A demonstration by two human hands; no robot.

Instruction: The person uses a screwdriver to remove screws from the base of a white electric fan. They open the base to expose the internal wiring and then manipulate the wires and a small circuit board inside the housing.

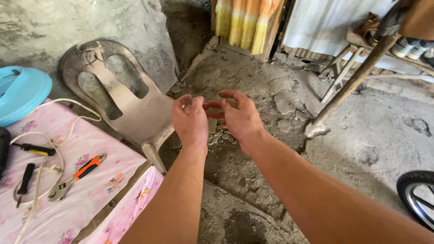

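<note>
Both forearms reach out from the bottom edge over a rough concrete floor (253,180). The left hand (191,121) and right hand (238,116) hang side by side in the air, backs up, fingers loosely curled and spread, fingertips nearly meeting; neither holds anything. The nearest thing is a worn plastic chair (135,113), just left of and below the left hand, not touched. A scatter of small stones (220,137) lies on the floor under the gap between the hands.

To the near left, well apart from the hands, a table under a pink flowered cloth (86,199) carries an adjustable wrench (77,176) with an orange grip, two screwdrivers (34,149), and a white cord (54,135). A blue basin (20,92) sits at its far end.

At the near right edge a bicycle tyre (416,194) shows. Farther right a wooden pole (352,83) leans down to the floor. At the back hangs a yellow and orange cloth (244,22)
</note>
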